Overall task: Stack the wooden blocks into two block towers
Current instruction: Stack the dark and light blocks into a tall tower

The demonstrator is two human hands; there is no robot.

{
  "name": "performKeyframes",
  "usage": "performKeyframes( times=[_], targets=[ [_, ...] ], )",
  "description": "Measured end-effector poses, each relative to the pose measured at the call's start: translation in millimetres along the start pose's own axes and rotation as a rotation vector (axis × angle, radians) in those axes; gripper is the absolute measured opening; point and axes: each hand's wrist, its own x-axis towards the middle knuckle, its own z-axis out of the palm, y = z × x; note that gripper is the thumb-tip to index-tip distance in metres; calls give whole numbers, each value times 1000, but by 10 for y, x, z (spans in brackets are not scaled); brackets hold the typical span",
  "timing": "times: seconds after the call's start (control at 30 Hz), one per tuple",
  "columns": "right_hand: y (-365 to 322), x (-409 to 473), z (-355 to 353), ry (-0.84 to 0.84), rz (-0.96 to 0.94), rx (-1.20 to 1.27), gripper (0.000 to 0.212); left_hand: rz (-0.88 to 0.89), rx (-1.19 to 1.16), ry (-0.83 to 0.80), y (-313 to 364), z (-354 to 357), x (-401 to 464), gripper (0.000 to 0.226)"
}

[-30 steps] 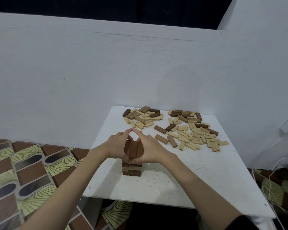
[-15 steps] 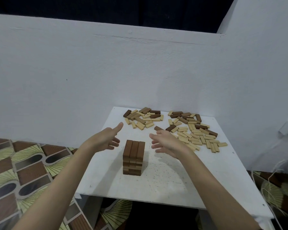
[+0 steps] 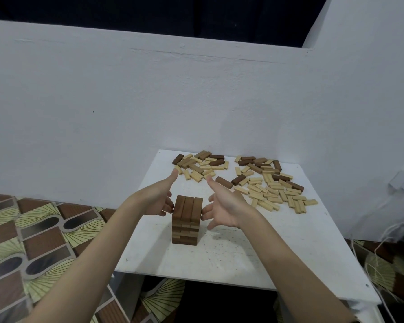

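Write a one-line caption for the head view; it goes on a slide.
Open left hand and right hand flank a tower on a table, loose blocks scattered behind.

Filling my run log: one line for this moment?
brown wooden block tower standing | left hand open | right hand open | flanking tower

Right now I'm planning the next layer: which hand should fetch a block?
Probably the right hand: open, and nearer the loose blocks than the left hand across the tower.
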Motion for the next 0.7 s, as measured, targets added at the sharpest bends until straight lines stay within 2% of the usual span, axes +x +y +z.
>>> performKeyframes(
  times=[0.27, 0.7],
  targets=[
    [-30, -24, 90, 8, -24, -4, 83, -14, -36, -28, -25, -7, 43, 101],
    [-116, 87, 128, 56, -34, -20, 88, 13, -49, -14, 56, 28, 20, 99]
  ],
)
